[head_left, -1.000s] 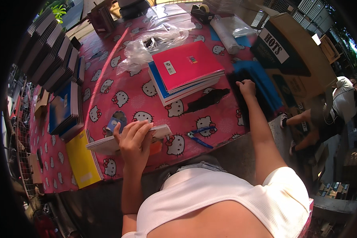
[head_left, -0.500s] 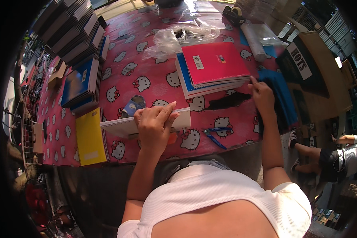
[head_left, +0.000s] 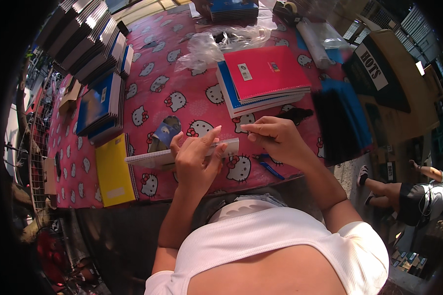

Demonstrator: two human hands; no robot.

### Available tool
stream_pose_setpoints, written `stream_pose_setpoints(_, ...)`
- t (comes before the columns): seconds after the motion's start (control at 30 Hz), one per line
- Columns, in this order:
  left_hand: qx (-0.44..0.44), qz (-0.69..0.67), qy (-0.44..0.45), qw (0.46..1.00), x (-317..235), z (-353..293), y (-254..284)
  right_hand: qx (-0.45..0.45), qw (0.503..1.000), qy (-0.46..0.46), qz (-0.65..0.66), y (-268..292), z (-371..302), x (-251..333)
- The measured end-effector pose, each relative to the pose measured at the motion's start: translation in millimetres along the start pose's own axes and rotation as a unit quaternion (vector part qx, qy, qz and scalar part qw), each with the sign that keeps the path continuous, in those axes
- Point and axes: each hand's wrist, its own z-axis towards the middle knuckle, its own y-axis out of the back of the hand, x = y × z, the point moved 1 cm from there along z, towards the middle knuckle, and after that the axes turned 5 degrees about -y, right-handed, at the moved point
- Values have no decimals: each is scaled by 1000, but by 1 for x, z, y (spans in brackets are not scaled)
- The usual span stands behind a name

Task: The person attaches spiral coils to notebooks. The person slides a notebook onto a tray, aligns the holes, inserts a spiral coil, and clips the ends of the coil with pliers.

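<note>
A white-paged spiral notebook (head_left: 155, 158) stands nearly edge-on above the near part of the table. My left hand (head_left: 198, 156) grips it from above, with the thumb on the near side and the fingers spread along the top. Beyond the notebook's right end, my right hand (head_left: 275, 137) is closed in a pinch; anything between its fingertips is too small to make out. A yellow spiral notebook (head_left: 114, 169) lies flat to the left. Behind the held notebook is a roll with a blue picture (head_left: 168, 128), partly hidden by my fingers. A blue pen-like tool (head_left: 271, 170) lies below my right hand.
A red notebook (head_left: 266, 73) tops a pile at centre right, with crumpled clear plastic (head_left: 221, 44) behind. Tall notebook stacks (head_left: 91, 44) and blue notebooks (head_left: 99, 101) stand left. At right are a cardboard box (head_left: 396, 83) and a tape dispenser (head_left: 286, 11). Another person (head_left: 423, 194) is beyond.
My right hand has moved left and nearer, from beside the red-topped pile to the held notebook's right end. My left hand keeps its hold. A blue notebook stack now shows at the far edge.
</note>
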Motion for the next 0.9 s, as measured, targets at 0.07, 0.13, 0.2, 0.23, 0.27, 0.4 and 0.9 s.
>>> stream_pose_setpoints(0.07,-23,17,-41,999,-2,0,1,-14,999,37,17,-5,2,-2)
stream_pose_setpoints(0.13,-26,14,-38,999,-3,-1,0,-23,996,68,47,-7,4,-1)
stream_pose_setpoints(0.2,-28,12,-32,999,-3,-4,1,-9,997,75,26,-8,6,4)
stream_pose_setpoints(0.23,-30,13,-30,999,-4,-4,0,3,997,82,1,-6,6,6)
stream_pose_setpoints(0.27,-31,13,-29,999,-4,-5,0,5,997,82,0,-6,7,7)
stream_pose_setpoints(0.4,-30,4,-24,999,-5,-6,0,-18,997,75,-2,-11,8,11)
stream_pose_setpoints(0.9,-50,0,2,999,-5,-8,-3,51,997,55,8,-10,13,19)
